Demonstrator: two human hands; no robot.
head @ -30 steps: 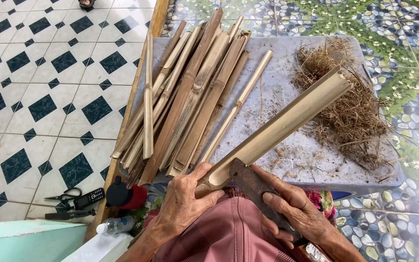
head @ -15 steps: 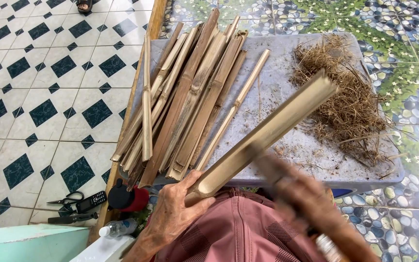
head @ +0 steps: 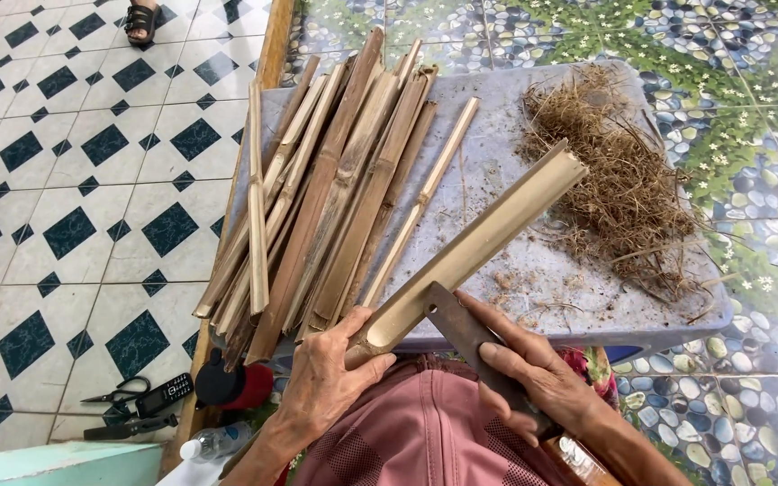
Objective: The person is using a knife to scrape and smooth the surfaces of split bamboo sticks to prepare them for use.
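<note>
My left hand (head: 321, 378) is curled round the near end of the split bamboo piece (head: 470, 250), thumb on top, and the piece angles up and away from me over the grey table (head: 533, 297). My right hand (head: 533, 373) is wrapped tight on the handle of the dark blade (head: 456, 319), whose edge sits against the bamboo just beyond my left thumb. Past my left hand lies the pile of bamboo strips (head: 335, 189); beyond my right, a heap of dry shavings (head: 623, 180).

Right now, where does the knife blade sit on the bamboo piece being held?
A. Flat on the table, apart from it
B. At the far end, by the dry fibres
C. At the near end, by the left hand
C: the blade meets the bamboo near the left hand, gripped by the right hand.
</note>
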